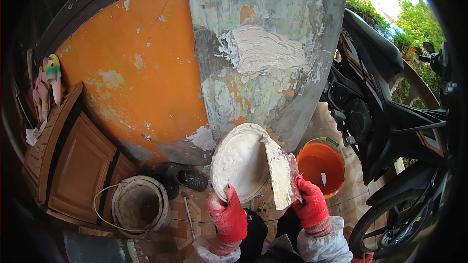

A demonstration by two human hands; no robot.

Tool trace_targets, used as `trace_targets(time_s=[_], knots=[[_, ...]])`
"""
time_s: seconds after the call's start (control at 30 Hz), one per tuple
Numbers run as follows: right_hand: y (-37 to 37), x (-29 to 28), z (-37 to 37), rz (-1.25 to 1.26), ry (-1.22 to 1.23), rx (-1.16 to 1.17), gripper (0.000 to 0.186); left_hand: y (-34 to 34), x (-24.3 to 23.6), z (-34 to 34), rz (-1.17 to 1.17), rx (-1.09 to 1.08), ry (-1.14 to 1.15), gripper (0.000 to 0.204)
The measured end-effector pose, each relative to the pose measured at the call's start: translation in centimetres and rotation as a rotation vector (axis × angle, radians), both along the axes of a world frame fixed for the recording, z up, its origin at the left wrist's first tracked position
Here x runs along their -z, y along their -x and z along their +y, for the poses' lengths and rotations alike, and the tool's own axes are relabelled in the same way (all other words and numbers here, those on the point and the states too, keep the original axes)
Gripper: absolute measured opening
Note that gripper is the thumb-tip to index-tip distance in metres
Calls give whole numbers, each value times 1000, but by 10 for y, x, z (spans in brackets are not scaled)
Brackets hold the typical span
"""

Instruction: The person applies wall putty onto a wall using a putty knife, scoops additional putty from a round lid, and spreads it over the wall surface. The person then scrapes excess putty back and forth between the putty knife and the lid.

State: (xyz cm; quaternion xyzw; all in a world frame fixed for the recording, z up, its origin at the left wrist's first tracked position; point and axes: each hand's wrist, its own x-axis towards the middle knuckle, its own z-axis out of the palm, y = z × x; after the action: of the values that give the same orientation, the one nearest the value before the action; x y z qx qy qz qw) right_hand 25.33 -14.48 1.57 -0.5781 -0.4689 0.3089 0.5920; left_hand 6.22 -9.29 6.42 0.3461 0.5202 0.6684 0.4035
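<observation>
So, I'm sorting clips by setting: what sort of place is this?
Probably a house's porch or patio: a motorcycle stands on the tiled floor, with outdoor greenery showing beyond it.

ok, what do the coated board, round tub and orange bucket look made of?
Coated board: metal or plastic, can't tell; crusty dried residue hides it.
Round tub: maybe plastic; smeared rim masks the finish.
Orange bucket: likely plastic, with smooth, evenly coloured walls.

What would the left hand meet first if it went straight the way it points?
Probably the whitish paste in the round tub, whose rim the left hand grips; depth is unclear.
</observation>
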Motion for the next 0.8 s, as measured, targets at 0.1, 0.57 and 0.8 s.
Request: trace_targets(time_s=[0.1, 0.57, 0.8], knots=[[9, -37, -3, -399, -90, 30, 49, 6, 11, 3, 72, 0, -103, 18], [1, -38, 5, -380, -47, 29, 51, 23, 25, 8, -21, 181, 10, 16], [11, -32, 8, -520, -201, 111, 52, 32, 54, 14, 27, 228, -11, 20]])
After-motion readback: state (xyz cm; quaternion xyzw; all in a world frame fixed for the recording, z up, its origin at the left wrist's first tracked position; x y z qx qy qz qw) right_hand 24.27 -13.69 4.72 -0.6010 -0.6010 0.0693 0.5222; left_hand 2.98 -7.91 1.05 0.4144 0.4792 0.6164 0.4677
